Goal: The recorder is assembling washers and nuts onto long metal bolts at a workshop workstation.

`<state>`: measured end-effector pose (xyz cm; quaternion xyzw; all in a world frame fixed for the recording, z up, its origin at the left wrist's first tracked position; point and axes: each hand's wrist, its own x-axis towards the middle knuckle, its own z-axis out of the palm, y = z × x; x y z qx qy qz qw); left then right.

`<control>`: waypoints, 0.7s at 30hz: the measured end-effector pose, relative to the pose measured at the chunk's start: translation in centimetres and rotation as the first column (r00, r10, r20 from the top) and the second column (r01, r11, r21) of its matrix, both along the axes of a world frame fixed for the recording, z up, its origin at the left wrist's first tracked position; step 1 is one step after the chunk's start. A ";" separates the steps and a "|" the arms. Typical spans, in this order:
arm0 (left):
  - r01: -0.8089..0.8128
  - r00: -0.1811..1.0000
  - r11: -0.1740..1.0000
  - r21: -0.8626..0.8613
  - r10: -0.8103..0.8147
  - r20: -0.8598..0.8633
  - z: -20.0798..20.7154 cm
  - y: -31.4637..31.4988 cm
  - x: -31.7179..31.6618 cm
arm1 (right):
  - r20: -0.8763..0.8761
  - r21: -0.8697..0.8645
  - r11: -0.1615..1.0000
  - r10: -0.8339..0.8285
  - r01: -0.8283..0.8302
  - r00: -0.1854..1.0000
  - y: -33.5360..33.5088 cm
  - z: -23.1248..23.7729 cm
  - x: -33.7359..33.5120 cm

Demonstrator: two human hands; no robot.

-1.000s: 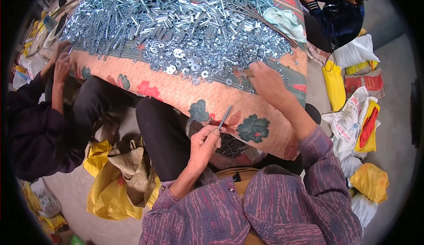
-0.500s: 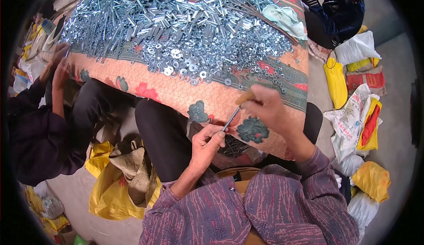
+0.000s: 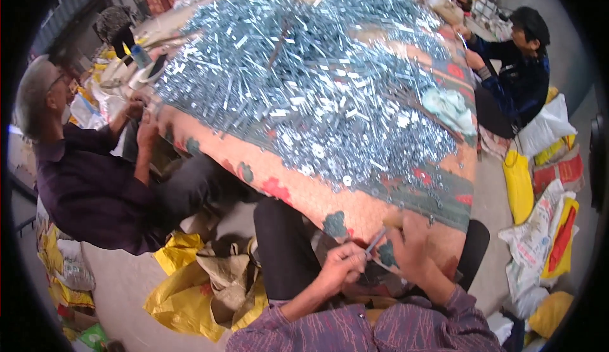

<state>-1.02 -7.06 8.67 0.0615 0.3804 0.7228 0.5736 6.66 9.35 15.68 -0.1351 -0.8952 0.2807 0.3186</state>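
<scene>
My left hand (image 3: 342,268) is closed around the lower end of a thin grey metal rod (image 3: 375,241), near the table's front edge. At the rod's upper end, my right hand (image 3: 412,247) grips a short tan handle (image 3: 393,220). Motion blur hides whether rod and handle are one piece. Beyond my hands, washers (image 3: 347,180), small nuts, metal sleeves and long bolts lie in a big silvery pile (image 3: 304,85) on the orange flowered table covering (image 3: 298,177).
A pale green cloth (image 3: 447,108) and dark rods lie at the pile's right. Co-workers sit at the left (image 3: 95,181) and far right (image 3: 517,66). Yellow sacks (image 3: 184,295) lie on the floor at left; white and yellow bags (image 3: 536,238) line the right.
The view has tilted up and shifted left, showing more of the room. Both hands appear lower and further right in it. My right hand is closer to my left.
</scene>
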 end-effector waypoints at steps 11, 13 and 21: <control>0.023 0.996 0.997 0.077 -0.029 0.080 0.2 0.4 1.7 | 0.057 -0.726 0.682 -0.074 0.092 0.996 -1.6 1.5 0.2; -0.112 0.953 0.993 -0.028 0.100 -0.286 0.7 0.6 2.1 | 0.032 -0.580 0.808 -0.104 0.104 0.994 -1.8 0.8 0.6; 0.086 0.826 0.975 0.203 -0.183 0.532 2.4 -0.5 1.7 | -0.045 -0.352 0.930 -0.124 0.101 0.991 -1.9 -0.1 0.3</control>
